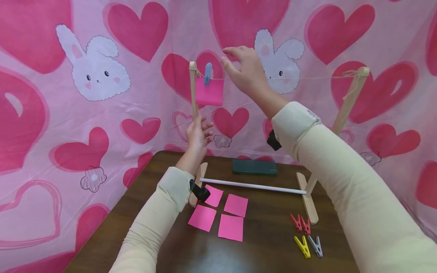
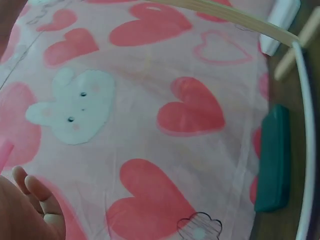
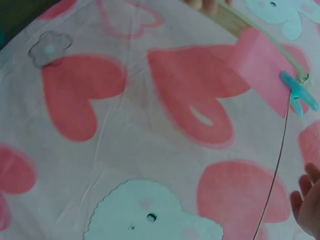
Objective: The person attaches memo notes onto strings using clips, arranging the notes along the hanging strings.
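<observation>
A pink sticky note point(image 1: 213, 93) hangs from the string beside the left wooden post point(image 1: 193, 87), held by a blue clothespin point(image 1: 207, 74). My right hand point(image 1: 247, 70) is raised just to the right of the clothespin, apart from it, thumb and fingers spread around nothing. My left hand point(image 1: 198, 134) is below the note, beside the left post, with its fingers loosely bent; whether it touches the post cannot be told. In the right wrist view the clothespin point(image 3: 299, 94) grips the note point(image 3: 265, 70) on the string, and my right hand point(image 3: 307, 200) shows at the edge.
Several pink sticky notes point(image 1: 231, 227) lie on the dark table point(image 1: 263, 250). Two red clothespins point(image 1: 301, 223), a yellow one point(image 1: 302, 247) and a grey one point(image 1: 315, 245) lie at right. A white rod point(image 1: 252, 185) joins the stand's feet, before a dark green case point(image 1: 254, 167).
</observation>
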Demonstrator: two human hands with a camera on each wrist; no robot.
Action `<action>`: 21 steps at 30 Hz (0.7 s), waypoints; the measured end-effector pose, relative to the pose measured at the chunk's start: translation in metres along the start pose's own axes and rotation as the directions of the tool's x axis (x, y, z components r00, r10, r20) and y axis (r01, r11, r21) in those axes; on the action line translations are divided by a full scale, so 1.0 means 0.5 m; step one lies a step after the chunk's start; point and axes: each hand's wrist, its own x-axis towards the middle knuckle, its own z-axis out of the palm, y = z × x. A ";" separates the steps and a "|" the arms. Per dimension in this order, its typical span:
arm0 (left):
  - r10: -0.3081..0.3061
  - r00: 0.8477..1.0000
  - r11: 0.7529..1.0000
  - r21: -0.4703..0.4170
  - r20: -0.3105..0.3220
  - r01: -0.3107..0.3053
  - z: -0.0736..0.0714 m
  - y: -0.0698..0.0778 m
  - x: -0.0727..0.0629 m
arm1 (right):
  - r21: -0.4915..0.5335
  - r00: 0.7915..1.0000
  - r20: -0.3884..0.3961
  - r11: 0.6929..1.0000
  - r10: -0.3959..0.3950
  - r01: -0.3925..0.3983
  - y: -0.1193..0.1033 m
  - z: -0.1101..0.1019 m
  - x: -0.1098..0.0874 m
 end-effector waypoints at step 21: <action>-0.393 0.700 0.168 0.796 0.596 -0.582 -0.090 -0.204 -0.041 | -0.063 0.907 0.417 0.993 -0.060 0.095 0.278 -0.022 -0.382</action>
